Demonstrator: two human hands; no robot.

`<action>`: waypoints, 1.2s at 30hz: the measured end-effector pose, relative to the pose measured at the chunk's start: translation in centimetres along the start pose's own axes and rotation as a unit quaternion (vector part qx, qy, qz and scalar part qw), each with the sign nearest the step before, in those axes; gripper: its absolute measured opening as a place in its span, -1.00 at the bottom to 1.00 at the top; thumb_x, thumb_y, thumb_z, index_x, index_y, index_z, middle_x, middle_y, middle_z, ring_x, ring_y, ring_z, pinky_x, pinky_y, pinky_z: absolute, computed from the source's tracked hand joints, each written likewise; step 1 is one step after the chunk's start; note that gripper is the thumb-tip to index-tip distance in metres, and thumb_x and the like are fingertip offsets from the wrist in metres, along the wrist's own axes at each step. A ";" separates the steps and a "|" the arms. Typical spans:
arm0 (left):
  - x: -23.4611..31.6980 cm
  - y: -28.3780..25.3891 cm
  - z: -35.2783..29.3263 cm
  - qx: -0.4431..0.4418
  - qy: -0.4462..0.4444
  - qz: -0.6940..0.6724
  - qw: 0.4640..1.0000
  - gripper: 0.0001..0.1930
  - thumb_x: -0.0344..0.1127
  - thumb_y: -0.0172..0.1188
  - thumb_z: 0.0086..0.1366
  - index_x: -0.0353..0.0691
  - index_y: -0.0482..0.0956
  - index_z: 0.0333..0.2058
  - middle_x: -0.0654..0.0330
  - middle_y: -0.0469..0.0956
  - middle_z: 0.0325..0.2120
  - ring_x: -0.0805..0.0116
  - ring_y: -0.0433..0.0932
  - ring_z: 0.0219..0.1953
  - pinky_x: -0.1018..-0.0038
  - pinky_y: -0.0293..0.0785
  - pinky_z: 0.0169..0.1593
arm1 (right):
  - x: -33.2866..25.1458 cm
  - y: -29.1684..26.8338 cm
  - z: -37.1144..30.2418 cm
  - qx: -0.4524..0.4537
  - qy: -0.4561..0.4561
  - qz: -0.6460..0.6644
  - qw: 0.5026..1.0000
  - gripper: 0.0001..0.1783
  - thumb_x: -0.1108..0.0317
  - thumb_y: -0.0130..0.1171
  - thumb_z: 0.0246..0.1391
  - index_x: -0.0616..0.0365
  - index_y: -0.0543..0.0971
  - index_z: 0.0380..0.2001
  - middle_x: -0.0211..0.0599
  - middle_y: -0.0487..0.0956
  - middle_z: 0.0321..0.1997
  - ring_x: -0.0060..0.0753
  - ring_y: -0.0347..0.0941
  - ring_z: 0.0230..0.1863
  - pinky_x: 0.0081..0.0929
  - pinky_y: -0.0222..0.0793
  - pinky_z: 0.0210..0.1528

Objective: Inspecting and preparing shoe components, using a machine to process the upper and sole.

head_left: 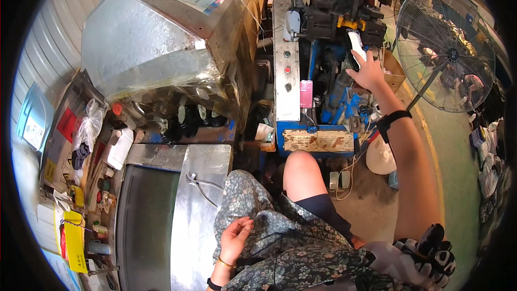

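Observation:
My right hand reaches out to the machine and is closed round a black shoe with a white underside. The shoe's white side faces up, just below the machine's dark metal head; my fingers cover its lower part. Whether the shoe touches the machine I cannot tell. Over my lap, above the dark floral cloth, my left hand has its fingers curled together, with nothing visible in them. Left of that hand lies a metal-edged table with a grey cable tie or strip on it.
A metal hood stands at the left, with several dark shoes under its edge. The machine's control panel has buttons; a pink card is beside it. At right are a large fan and a white jug.

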State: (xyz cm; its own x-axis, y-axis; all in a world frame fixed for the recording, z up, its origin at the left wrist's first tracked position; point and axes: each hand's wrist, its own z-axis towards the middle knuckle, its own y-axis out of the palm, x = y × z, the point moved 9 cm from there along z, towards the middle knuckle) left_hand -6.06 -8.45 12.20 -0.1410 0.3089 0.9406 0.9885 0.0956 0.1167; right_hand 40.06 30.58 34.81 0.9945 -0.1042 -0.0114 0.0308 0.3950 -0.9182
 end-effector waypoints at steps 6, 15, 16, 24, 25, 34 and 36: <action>0.5 2.2 0.6 -0.030 0.005 0.022 0.999 -0.67 -0.48 0.09 0.37 -0.41 0.41 0.08 0.06 0.58 -0.07 0.37 0.55 -0.05 0.50 0.45 0.08 | 1.9 0.3 0.6 0.017 0.017 0.035 0.999 -0.22 -0.11 0.19 -0.02 -0.50 0.22 0.32 0.04 0.15 0.39 0.32 0.30 0.13 -0.07 0.32 0.17; 2.3 0.8 -1.6 0.015 0.037 0.089 0.995 -0.68 -0.43 0.14 0.36 -0.37 0.46 0.06 0.20 0.61 -0.12 0.51 0.53 -0.10 0.59 0.44 -0.02 | 1.0 0.0 2.5 0.045 -0.022 0.129 0.990 -0.24 -0.03 0.23 -0.07 -0.43 0.31 0.27 0.10 0.33 0.23 0.18 0.36 0.13 -0.09 0.31 0.18; 2.4 -0.4 -2.2 0.046 0.039 0.112 0.992 -0.69 -0.40 0.15 0.35 -0.36 0.49 0.03 0.23 0.61 -0.14 0.52 0.53 -0.12 0.60 0.44 -0.03 | 0.1 0.3 2.7 0.047 -0.058 0.154 0.985 -0.23 0.00 0.24 -0.08 -0.39 0.31 0.28 0.10 0.40 0.17 0.13 0.37 0.14 -0.09 0.30 0.19; 1.5 -12.8 -3.5 0.292 0.158 0.039 0.942 -0.73 -0.28 0.18 0.32 -0.31 0.59 -0.10 0.22 0.65 -0.29 0.52 0.55 -0.20 0.52 0.48 -0.07 | 14.8 3.4 21.7 -0.006 -0.174 0.200 0.964 -0.19 0.01 0.15 0.11 0.00 0.16 0.37 0.07 0.26 0.35 0.07 0.14 0.37 -0.26 0.03 0.37; 3.3 -12.9 -4.9 0.319 0.128 0.009 0.939 -0.74 -0.35 0.13 0.36 -0.38 0.54 -0.06 0.20 0.62 -0.22 0.47 0.55 -0.14 0.51 0.44 0.05 | 12.4 8.5 22.2 -0.052 -0.138 0.171 0.974 -0.19 -0.03 0.12 0.12 0.02 0.17 0.37 0.07 0.26 0.36 0.07 0.14 0.37 -0.26 0.04 0.37; 8.4 -17.2 -5.9 0.380 0.182 -0.358 0.833 -0.83 -0.38 0.14 0.32 -0.27 0.53 -0.14 0.17 0.62 -0.27 0.41 0.59 -0.23 0.46 0.51 -0.05 | -20.5 3.8 -3.1 -0.016 -0.356 0.181 0.916 -0.60 0.24 0.13 0.14 0.30 0.56 -0.03 0.09 0.57 -0.05 0.07 0.52 -0.02 -0.20 0.40 0.04; 10.9 -15.3 -0.5 0.230 0.213 -0.515 0.798 -0.84 -0.41 0.13 0.30 -0.25 0.51 -0.15 0.20 0.61 -0.32 0.41 0.59 -0.29 0.42 0.55 -0.10 | -26.7 9.7 -14.9 -0.246 -0.334 0.220 0.883 -0.63 0.29 0.12 0.16 0.24 0.57 -0.02 -0.05 0.63 -0.15 -0.16 0.57 -0.17 -0.36 0.45 -0.11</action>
State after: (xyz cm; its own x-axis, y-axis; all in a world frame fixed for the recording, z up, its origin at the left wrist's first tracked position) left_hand -22.74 -6.98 20.84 -0.7376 -0.4985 0.4554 0.2211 0.4590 0.8605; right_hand 12.33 23.59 20.28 0.7415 0.5867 -0.3254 -0.2573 -0.1993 -0.9456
